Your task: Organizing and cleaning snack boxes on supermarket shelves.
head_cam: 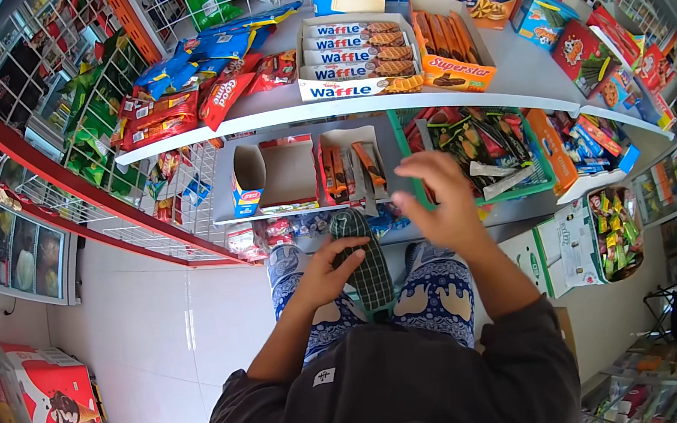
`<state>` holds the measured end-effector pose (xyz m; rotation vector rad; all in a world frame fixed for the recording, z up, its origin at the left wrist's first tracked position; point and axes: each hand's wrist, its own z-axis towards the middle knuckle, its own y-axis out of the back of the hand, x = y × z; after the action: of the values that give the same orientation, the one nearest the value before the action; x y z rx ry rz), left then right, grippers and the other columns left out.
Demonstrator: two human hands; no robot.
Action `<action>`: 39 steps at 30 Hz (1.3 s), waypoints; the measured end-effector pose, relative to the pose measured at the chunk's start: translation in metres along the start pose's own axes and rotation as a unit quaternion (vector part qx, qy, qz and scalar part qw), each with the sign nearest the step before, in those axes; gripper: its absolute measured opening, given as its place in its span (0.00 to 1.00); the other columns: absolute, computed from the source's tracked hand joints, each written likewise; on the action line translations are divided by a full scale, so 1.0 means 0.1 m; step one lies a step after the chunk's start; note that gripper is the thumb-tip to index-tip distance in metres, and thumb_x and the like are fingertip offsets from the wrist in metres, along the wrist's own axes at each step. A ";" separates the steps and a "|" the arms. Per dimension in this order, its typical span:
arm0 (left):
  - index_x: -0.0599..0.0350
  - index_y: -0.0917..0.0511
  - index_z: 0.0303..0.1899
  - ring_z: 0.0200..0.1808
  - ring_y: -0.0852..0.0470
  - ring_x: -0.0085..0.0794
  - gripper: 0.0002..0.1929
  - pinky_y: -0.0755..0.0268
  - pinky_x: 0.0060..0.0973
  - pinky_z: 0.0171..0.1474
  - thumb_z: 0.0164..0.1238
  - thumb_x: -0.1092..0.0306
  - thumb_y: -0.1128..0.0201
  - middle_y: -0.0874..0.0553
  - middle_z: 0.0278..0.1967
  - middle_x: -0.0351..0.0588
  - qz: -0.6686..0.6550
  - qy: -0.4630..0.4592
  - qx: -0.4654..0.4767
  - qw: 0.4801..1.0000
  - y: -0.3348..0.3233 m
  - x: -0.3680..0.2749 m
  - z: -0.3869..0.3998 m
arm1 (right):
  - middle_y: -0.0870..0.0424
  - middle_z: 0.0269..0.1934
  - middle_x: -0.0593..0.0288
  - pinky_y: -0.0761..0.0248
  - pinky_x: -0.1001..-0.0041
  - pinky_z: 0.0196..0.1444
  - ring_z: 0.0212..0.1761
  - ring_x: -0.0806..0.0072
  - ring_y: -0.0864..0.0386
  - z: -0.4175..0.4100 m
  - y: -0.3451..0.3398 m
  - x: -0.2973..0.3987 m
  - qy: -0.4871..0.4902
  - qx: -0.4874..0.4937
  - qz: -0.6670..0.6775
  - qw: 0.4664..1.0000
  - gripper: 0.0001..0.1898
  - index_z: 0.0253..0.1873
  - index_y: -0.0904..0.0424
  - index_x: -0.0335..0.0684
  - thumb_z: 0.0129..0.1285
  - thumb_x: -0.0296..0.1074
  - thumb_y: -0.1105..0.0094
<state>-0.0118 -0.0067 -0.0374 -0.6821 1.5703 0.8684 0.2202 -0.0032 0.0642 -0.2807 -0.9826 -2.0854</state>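
Observation:
My left hand (329, 272) is at the left edge of a dark green checked cloth (371, 272) between my knees. Its thumb and forefinger are apart over the cloth; whether they touch it is unclear. My right hand (441, 200) is raised with spread, slightly blurred fingers and nothing in it. It overlaps the near left side of a green plastic basket (514, 192) filled with sachets. Left of that hand, an open carton (334, 198) holds orange-wrapped bars and grey sachets. Beside it are a mostly bare carton (288, 170) and a blue and yellow box (247, 182).
The upper shelf edge (324, 113) overhangs these cartons. On it stand a waffle box (360, 86), a Superstar box (458, 72) and red snack packs (160, 116). A white wire grid (192, 186) borders the left. Right, a carton of sachets (617, 231) stands low.

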 end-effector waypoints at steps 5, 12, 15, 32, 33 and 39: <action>0.54 0.34 0.68 0.50 0.22 0.23 0.22 0.28 0.23 0.49 0.76 0.70 0.46 0.22 0.53 0.44 -0.102 -0.071 0.101 0.987 -0.20 0.09 0.18 | 0.24 0.58 0.49 0.29 0.67 0.57 0.54 0.65 0.22 -1.26 -0.80 -0.33 -0.314 0.073 0.273 0.906 0.34 0.66 0.35 0.34 0.61 0.43 0.31; 0.51 0.21 0.50 0.44 0.15 0.40 0.14 0.23 0.34 0.45 0.62 0.74 0.40 0.15 0.44 0.47 0.395 -0.175 -0.090 0.897 -0.08 0.10 1.18 | 0.19 0.50 0.58 0.27 0.75 0.51 0.48 0.74 0.20 -1.63 -0.48 -0.43 -0.581 -0.020 0.384 0.717 0.27 0.63 0.32 0.31 0.64 0.36 0.34; 0.50 0.18 0.46 0.45 0.16 0.42 0.15 0.23 0.40 0.46 0.58 0.76 0.42 0.15 0.44 0.44 0.495 -0.217 -0.016 0.841 -0.12 0.58 1.90 | 0.19 0.50 0.58 0.27 0.75 0.51 0.48 0.75 0.20 -1.49 -0.35 -0.24 -0.586 -0.032 0.374 0.718 0.27 0.63 0.32 0.31 0.63 0.36 0.34; 0.39 0.17 0.46 0.57 0.23 0.34 0.17 0.31 0.41 0.57 0.53 0.71 0.35 0.19 0.49 0.37 0.638 -0.214 0.207 0.710 -0.02 0.93 2.59 | 0.17 0.44 0.60 0.21 0.75 0.41 0.40 0.75 0.17 -1.46 -0.37 -0.25 -0.587 -0.054 0.499 0.635 0.22 0.61 0.31 0.35 0.65 0.34 0.36; 0.40 0.18 0.46 0.56 0.22 0.34 0.17 0.31 0.41 0.56 0.53 0.70 0.35 0.18 0.47 0.38 0.642 -0.225 0.218 0.700 -0.04 0.93 2.58 | 0.18 0.44 0.60 0.22 0.75 0.41 0.40 0.75 0.17 -1.45 -0.40 -0.25 -0.584 -0.055 0.493 0.642 0.22 0.61 0.31 0.35 0.65 0.33 0.37; 0.48 0.19 0.38 0.50 0.19 0.39 0.09 0.30 0.40 0.54 0.56 0.63 0.32 0.16 0.39 0.40 0.562 -0.238 0.159 0.776 0.00 0.79 2.47 | 0.20 0.48 0.59 0.24 0.74 0.46 0.45 0.75 0.19 -1.44 -0.43 -0.25 -0.564 -0.094 0.497 0.653 0.24 0.62 0.34 0.35 0.66 0.34 0.37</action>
<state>0.1108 0.2011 -0.1320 0.8202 1.5023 1.4202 0.2232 -0.0773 -0.0696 -1.9056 -0.8573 -0.7805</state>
